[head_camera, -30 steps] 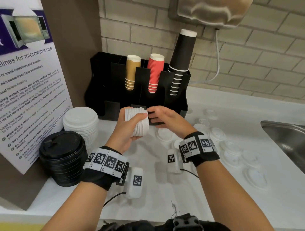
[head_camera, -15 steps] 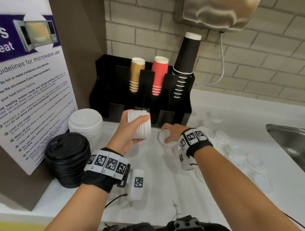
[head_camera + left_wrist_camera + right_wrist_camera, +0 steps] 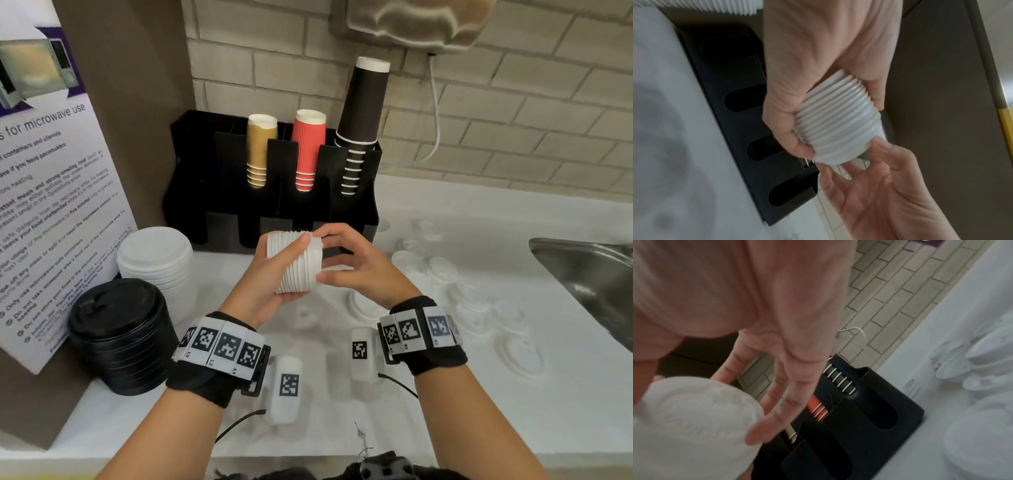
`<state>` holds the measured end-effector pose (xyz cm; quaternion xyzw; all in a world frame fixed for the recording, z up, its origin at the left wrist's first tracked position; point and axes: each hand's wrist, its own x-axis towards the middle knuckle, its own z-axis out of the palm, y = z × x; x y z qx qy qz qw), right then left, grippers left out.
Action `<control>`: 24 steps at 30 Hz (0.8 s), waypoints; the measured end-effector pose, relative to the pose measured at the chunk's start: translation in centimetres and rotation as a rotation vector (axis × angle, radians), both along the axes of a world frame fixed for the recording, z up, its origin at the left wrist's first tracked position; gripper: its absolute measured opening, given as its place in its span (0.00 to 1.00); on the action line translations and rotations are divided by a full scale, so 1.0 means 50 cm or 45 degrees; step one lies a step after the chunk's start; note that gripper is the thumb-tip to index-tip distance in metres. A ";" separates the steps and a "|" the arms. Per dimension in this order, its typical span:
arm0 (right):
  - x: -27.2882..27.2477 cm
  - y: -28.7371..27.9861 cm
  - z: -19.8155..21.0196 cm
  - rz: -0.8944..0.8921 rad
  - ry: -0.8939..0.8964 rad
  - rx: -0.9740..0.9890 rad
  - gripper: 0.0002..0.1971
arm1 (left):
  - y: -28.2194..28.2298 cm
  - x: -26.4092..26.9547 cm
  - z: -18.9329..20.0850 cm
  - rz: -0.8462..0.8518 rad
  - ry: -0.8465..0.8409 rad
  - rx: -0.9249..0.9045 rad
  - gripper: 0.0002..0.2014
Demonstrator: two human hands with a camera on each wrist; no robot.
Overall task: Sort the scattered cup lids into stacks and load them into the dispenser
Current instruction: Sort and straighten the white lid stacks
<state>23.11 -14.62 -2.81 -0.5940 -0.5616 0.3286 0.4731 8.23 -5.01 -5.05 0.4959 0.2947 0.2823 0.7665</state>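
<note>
A white counter is seen below a brick wall, with a sink cut off at 3 o'clock. Loose lids, hard to make out, are scattered at 3 o'clock of the hands, and cups are kept in the black dispenser at 12 o'clock. A stack of white lids is held sideways above the counter, gripped by the left hand, with the right hand fingertips pinched on its end.

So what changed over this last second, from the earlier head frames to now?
The right hand, which half a second ago was down on a loose lid on the counter, has come back up and presses a lid onto the end of the small white lid stack. The left hand still grips that stack. The dispenser, big white lid stack and black lid stack stayed put.
</note>
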 end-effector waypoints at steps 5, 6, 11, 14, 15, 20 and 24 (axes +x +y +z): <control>-0.001 -0.017 -0.005 -0.070 0.013 0.038 0.26 | -0.024 0.019 0.000 0.058 -0.037 0.040 0.25; 0.000 -0.021 -0.006 -0.078 0.018 0.046 0.26 | -0.028 0.021 0.000 0.068 -0.039 0.044 0.26; 0.001 -0.034 -0.002 -0.073 -0.009 0.082 0.26 | -0.035 0.025 -0.003 0.017 -0.076 0.013 0.31; 0.020 -0.035 0.008 0.005 0.000 0.032 0.25 | -0.031 0.024 -0.004 0.008 -0.071 0.013 0.33; 0.031 -0.033 0.010 -0.005 0.028 -0.028 0.23 | -0.029 0.025 -0.004 0.028 -0.066 0.019 0.33; 0.106 -0.003 -0.028 -0.156 -0.840 -0.799 0.28 | -0.012 0.025 -0.008 0.112 -0.068 0.026 0.25; 0.124 0.018 -0.067 -0.069 -1.118 -1.070 0.38 | -0.010 0.023 -0.010 0.094 -0.049 0.041 0.25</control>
